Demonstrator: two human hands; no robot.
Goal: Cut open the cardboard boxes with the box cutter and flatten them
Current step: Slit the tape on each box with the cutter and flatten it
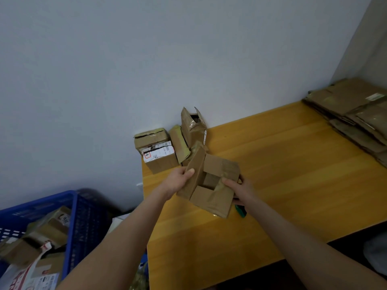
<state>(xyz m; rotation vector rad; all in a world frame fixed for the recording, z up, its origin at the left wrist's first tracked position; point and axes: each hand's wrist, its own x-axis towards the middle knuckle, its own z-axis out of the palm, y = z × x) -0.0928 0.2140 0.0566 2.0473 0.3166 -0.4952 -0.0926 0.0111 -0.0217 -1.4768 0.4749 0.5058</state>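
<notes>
Item under handling: an open box (211, 186) of brown cardboard is sitting over the near-left part of the yellow wooden table (293, 174), flaps spread and cavity facing up.

The left hand (180, 181) is gripping the box's raised left flap, with the thumb lying across the flap's outer face and the fingers hidden behind it. The right hand (238, 187) is holding the box's right flap, thumb on top and fingers curled under the edge.

A green object, probably the box cutter (240, 210), is lying on the table just under the right wrist. It is largely hidden, and it cannot be told whether the hand is touching it.

Further boxes (160, 155), taped and labelled, are standing grouped at the table's far-left corner against the grey wall (146, 59). One of them is standing tall with its top torn open.

A stack of flattened cardboard (351, 114) is lying at the table's far-right end, well apart from the hands.

A blue crate (83, 216) is standing off the table to the left, holding parcels and more cardboard.
</notes>
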